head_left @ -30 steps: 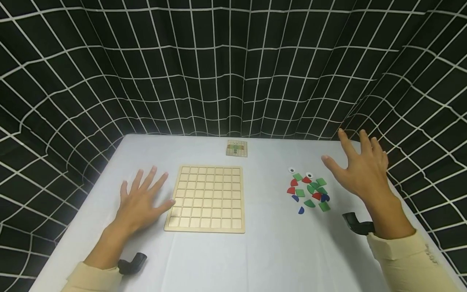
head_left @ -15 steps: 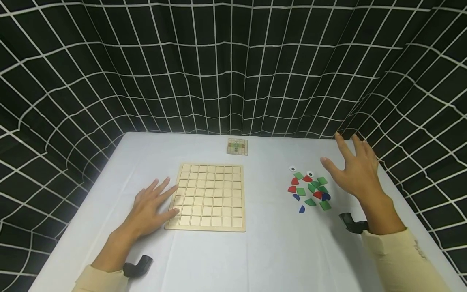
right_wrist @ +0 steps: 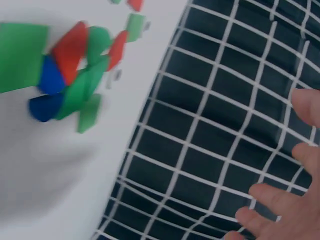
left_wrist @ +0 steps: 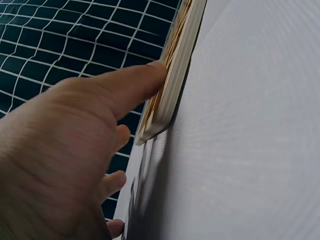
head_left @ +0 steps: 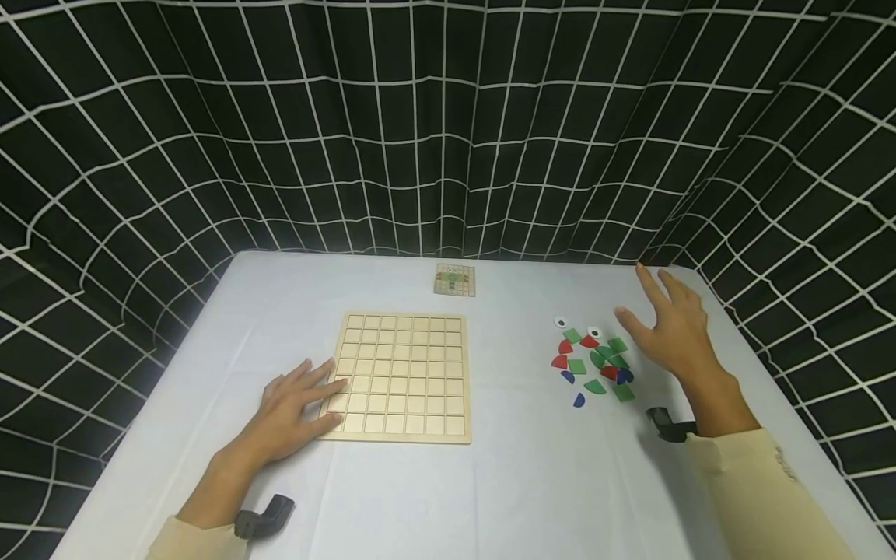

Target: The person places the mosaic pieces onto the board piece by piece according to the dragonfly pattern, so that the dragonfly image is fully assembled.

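A square wooden grid board (head_left: 402,377) lies left of the middle of the table. My left hand (head_left: 290,412) is at its lower left side, fingers spread, with thumb and index finger over the board's edge. In the left wrist view the thumb (left_wrist: 135,85) touches the board's rim (left_wrist: 172,90). My right hand (head_left: 668,330) hovers with spread fingers, holding nothing, just right of a loose group of flat pieces: green squares (head_left: 576,366), red quarter-circles (head_left: 559,362), blue half-circles (head_left: 579,400), green leaf shapes (head_left: 595,386) and two white eye discs (head_left: 560,322).
A small pattern card (head_left: 454,280) with a green and red figure lies at the back of the white table (head_left: 518,482). Black curtains (head_left: 392,117) with white grid lines stand along the back and sides. A black wrist mount (head_left: 266,517) sits on each forearm.
My left hand has moved right and toward me, from beside the board onto its left edge. The right hand has drifted left and a little lower, nearer the pieces.
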Demonstrator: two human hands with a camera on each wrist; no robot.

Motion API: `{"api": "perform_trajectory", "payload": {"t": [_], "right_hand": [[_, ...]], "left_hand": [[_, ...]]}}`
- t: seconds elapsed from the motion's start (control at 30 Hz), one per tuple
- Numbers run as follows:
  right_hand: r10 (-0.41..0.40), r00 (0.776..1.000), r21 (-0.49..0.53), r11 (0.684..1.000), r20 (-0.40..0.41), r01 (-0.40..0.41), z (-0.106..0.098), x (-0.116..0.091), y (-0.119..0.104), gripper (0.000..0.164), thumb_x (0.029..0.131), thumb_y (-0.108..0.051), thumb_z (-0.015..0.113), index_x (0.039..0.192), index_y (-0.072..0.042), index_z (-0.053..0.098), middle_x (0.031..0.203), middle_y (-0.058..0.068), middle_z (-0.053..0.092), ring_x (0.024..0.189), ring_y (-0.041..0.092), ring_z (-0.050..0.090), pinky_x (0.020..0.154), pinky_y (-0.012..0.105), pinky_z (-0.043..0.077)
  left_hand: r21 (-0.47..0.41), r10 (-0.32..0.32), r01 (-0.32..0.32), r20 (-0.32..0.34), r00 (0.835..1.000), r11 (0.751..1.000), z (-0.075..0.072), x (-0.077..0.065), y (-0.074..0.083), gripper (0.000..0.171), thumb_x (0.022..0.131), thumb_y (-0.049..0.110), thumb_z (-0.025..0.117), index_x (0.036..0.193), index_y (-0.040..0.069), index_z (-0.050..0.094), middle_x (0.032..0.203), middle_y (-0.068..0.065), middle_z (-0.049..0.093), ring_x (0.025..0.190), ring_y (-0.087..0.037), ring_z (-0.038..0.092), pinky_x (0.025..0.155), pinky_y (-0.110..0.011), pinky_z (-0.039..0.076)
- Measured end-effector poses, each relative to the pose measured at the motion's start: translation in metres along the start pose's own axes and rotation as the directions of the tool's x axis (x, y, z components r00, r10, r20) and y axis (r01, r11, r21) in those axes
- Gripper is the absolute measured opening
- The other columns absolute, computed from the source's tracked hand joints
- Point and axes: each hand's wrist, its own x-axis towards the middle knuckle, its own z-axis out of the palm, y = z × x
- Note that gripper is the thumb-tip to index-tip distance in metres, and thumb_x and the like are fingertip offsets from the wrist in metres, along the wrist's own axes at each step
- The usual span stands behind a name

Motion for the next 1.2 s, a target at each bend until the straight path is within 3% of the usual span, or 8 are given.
{"api": "perform_trajectory", "payload": {"t": [0.23, 0.47, 0.73, 0.9, 1.2], "right_hand": [[0.016, 1.0, 0.078, 0.997, 0.006, -0.017, 0.019, 0.005, 0.017, 0.074, 0.094, -0.026, 0.061, 0.155, -0.019, 0.02, 0.151, 0.028, 0.024, 0.138, 0.051, 0.015, 0.097, 0.077, 0.016], [0.04, 0.998, 0.137, 0.99, 0.04, -0.045, 0.031, 0.013, 0.027, 0.073, 0.095, -0.021, 0.062, 0.155, -0.019, 0.02, 0.153, 0.024, 0.025, 0.14, 0.045, 0.016, 0.103, 0.068, 0.02], [0.068, 0.992, 0.156, 0.984, 0.105, -0.084, 0.042, 0.021, 0.043, 0.067, 0.095, -0.013, 0.06, 0.153, -0.017, 0.027, 0.148, 0.028, 0.031, 0.134, 0.05, 0.023, 0.101, 0.069, 0.024], [0.101, 0.974, 0.184, 0.973, 0.205, -0.139, 0.057, 0.025, 0.045, 0.056, 0.097, -0.014, 0.058, 0.149, -0.015, 0.037, 0.144, 0.027, 0.034, 0.13, 0.05, 0.027, 0.097, 0.07, 0.03], [0.106, 0.914, 0.22, 0.954, 0.391, -0.205, 0.074, 0.024, 0.046, 0.045, 0.095, -0.01, 0.059, 0.14, -0.009, 0.05, 0.13, 0.03, 0.043, 0.119, 0.054, 0.041, 0.09, 0.066, 0.041]], "left_hand": [[-0.007, -0.001, 0.001, 0.007, 1.0, 1.0, 0.003, 0.0, 0.0, 0.051, 0.086, 0.047, 0.069, 0.128, 0.019, 0.064, 0.149, -0.006, 0.04, 0.139, -0.041, 0.024, 0.106, -0.067, 0.006], [-0.022, -0.014, 0.014, -0.005, 1.0, 1.0, 0.008, 0.001, -0.002, 0.05, 0.086, 0.05, 0.068, 0.127, 0.02, 0.065, 0.149, -0.005, 0.04, 0.14, -0.039, 0.023, 0.107, -0.066, 0.004], [-0.018, -0.028, 0.028, 0.007, 1.0, 0.999, 0.011, 0.004, 0.0, 0.052, 0.086, 0.053, 0.067, 0.127, 0.021, 0.065, 0.149, -0.004, 0.041, 0.14, -0.037, 0.022, 0.108, -0.064, 0.004], [-0.006, -0.047, 0.047, 0.014, 0.999, 0.999, 0.007, 0.002, 0.0, 0.052, 0.085, 0.052, 0.067, 0.126, 0.02, 0.065, 0.149, -0.004, 0.04, 0.14, -0.038, 0.023, 0.107, -0.064, 0.005], [-0.016, -0.055, 0.055, 0.016, 0.998, 0.998, 0.008, -0.002, -0.006, 0.052, 0.085, 0.052, 0.068, 0.126, 0.021, 0.066, 0.149, -0.002, 0.041, 0.14, -0.037, 0.022, 0.108, -0.064, 0.004]]}}
